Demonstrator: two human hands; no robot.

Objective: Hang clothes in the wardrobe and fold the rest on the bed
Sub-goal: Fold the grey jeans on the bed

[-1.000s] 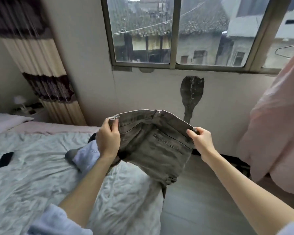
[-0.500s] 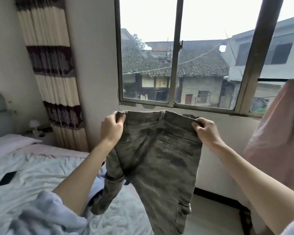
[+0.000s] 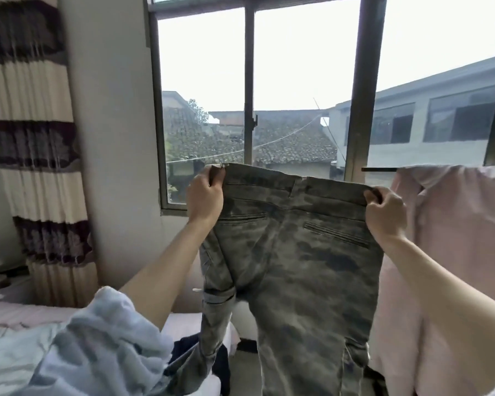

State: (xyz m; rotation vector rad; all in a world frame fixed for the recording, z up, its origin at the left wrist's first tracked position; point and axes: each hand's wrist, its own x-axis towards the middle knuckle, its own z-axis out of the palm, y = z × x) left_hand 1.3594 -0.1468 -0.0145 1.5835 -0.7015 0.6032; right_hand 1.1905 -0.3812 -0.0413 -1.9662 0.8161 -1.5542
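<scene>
Grey-green camouflage trousers (image 3: pixel 295 270) hang spread out in front of the window, back pockets facing me. My left hand (image 3: pixel 205 197) grips the left end of the waistband, and my right hand (image 3: pixel 385 211) grips the right end. Both legs dangle down; the left one reaches the bed's corner. A pale blue garment (image 3: pixel 97 347) is draped over my left forearm. A dark navy piece of clothing (image 3: pixel 189 351) lies on the bed under the trouser leg.
A pink shirt (image 3: pixel 452 252) hangs on a dark hanger at the right, close to my right arm. The bed (image 3: pixel 15 347) with a crumpled pale cover fills the lower left. A striped curtain (image 3: pixel 37 155) hangs at the left, the window (image 3: pixel 249 81) straight ahead.
Both hands have lifted the trousers from near the bed up to window height, and the waistband is now pulled wide and flat. The view has tilted upward.
</scene>
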